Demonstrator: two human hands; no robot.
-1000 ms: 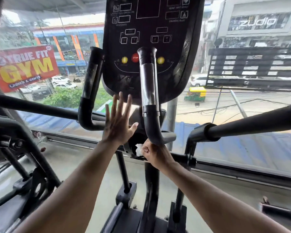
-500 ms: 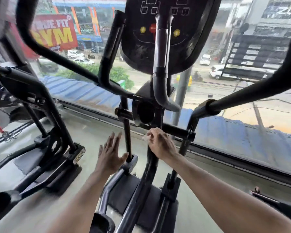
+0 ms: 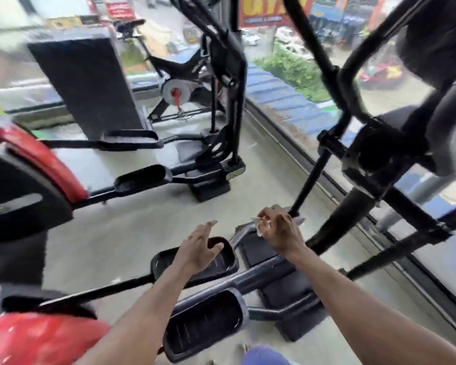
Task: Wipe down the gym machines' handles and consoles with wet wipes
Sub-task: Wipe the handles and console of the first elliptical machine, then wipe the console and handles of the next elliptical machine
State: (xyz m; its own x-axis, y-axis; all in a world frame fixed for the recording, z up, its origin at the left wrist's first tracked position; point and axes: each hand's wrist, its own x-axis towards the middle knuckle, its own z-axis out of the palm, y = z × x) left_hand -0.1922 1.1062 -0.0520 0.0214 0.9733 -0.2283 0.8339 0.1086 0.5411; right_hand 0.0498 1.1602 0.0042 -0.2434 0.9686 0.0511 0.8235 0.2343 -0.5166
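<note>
Right hand [image 3: 282, 234] held in front of the black steel elliptical frame [image 3: 353, 206], fingers [image 3: 267, 214] curled round a crumpled white wet wipe [image 3: 258, 225] (mostly hidden in the fist, view blurred). Left hand [image 3: 199, 248] holds nothing, fingers spread and relaxed, above the black oval foot pedal [image 3: 221, 262]. Second black elliptical machine [image 3: 221, 101] stands well apart on the grey floor [image 3: 111, 233].

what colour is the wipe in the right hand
White; the wet wipe pokes out of the right hand, seen in the head view.
</note>
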